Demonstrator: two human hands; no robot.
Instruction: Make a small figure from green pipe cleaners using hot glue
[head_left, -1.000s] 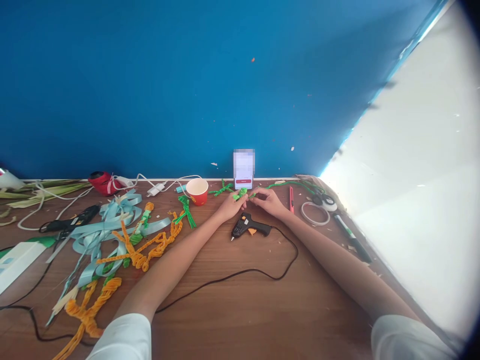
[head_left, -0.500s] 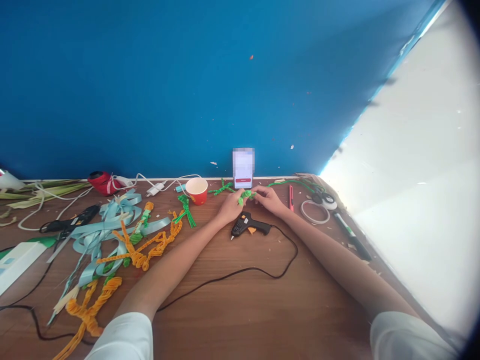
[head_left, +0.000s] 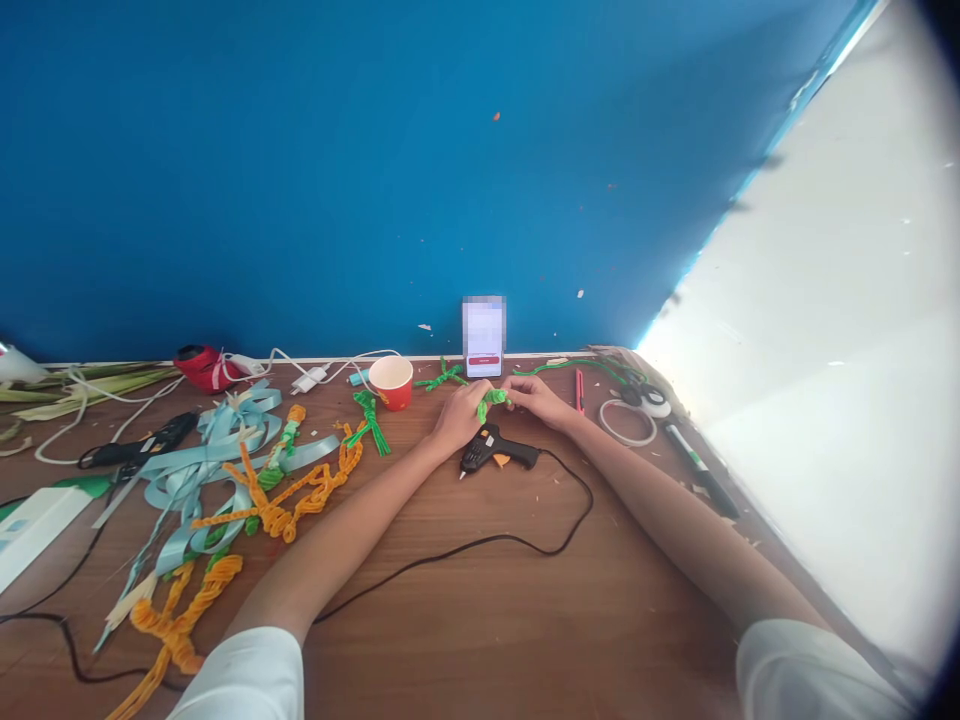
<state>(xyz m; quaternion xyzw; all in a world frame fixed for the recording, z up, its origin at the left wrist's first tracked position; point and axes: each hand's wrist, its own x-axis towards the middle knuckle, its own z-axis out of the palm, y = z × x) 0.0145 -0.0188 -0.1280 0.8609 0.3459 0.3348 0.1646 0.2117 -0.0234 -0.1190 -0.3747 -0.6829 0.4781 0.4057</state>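
Observation:
My left hand (head_left: 459, 416) is closed around a light green twisted pipe cleaner piece (head_left: 493, 399), which shows between my two hands just in front of the phone. My right hand (head_left: 541, 402) is closed too, its thumb and fingertips pinching the right end of that piece. Directly below them lies a black glue gun (head_left: 499, 450), its nozzle pointing left toward my left forearm. Two similar green pipe cleaner figures (head_left: 368, 422) lie to the left, one near a red paper cup (head_left: 392, 384) and the other behind it.
A phone (head_left: 484, 336) leans on the blue wall. Orange pipe cleaner shapes (head_left: 176, 625), blue ribbon (head_left: 202, 465) and a second black tool with a cord (head_left: 142, 447) crowd the left. To the right are a red cutter (head_left: 579, 392), a tape ring (head_left: 627, 423) and a marker (head_left: 701, 470).
The green piece has turned slightly between my hands and shows more of its length. My right fingers have shifted a little. The whole view has moved slightly.

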